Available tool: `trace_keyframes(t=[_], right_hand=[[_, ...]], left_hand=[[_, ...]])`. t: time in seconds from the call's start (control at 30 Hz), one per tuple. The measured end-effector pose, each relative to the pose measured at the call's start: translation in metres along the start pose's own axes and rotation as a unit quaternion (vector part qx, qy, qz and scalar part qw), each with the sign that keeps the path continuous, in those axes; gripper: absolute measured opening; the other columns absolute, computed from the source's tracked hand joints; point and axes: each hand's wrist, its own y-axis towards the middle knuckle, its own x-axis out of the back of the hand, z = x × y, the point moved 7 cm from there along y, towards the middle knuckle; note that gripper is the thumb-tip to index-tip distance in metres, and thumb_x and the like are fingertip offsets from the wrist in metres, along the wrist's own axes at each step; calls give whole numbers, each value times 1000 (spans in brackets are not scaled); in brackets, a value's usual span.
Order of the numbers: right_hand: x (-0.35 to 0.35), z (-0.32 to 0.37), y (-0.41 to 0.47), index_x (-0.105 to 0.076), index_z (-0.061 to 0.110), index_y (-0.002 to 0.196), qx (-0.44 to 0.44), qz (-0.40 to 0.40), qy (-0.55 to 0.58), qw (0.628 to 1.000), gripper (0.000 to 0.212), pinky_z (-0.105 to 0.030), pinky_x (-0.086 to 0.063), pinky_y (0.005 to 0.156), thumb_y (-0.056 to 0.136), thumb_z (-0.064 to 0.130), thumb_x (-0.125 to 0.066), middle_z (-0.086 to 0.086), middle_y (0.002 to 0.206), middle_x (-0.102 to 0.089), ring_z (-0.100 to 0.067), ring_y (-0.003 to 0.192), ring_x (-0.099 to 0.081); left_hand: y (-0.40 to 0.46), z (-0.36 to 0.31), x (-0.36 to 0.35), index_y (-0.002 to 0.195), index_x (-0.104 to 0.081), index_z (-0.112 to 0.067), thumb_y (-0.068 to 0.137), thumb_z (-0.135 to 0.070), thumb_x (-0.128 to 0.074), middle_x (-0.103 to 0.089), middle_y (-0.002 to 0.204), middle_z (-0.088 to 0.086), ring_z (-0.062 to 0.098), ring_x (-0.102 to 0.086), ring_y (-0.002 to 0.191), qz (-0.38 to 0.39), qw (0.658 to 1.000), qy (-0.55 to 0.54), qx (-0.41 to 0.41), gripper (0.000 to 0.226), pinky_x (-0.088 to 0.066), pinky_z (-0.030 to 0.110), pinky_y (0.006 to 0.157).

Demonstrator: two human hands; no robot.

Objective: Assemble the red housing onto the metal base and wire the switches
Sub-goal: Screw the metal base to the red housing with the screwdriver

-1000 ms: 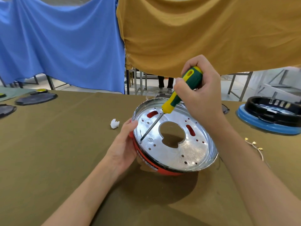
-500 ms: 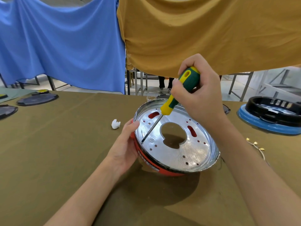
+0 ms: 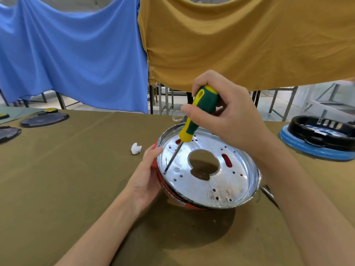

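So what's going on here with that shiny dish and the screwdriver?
A person is fixing a metal base to a red housing beneath it. The right hand grips a green and yellow screwdriver, its tip down near the base's left rim. The left hand holds the assembly's edge to steady it, tilted on the olive-covered table. No wiring shows yet.

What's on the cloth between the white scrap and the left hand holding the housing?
Nothing: in the head view, only bare olive tablecloth separates the white scrap from the left hand.

Right hand (image 3: 228, 116) curled, gripping; left hand (image 3: 148, 173) cupped, thumb up.
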Motion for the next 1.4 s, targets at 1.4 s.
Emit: trace_keyframes(t=[1.4], right_hand=[[-35, -3, 1, -58, 21, 104, -91, 135, 43, 986, 8, -36, -45, 60, 96, 20, -59, -2, 72, -48, -11, 61, -43]], left_hand=[[49, -49, 30, 67, -41, -14, 92, -32, -57, -37, 59, 2, 16, -29, 49, -90, 807, 583, 6, 34, -23, 29, 52]])
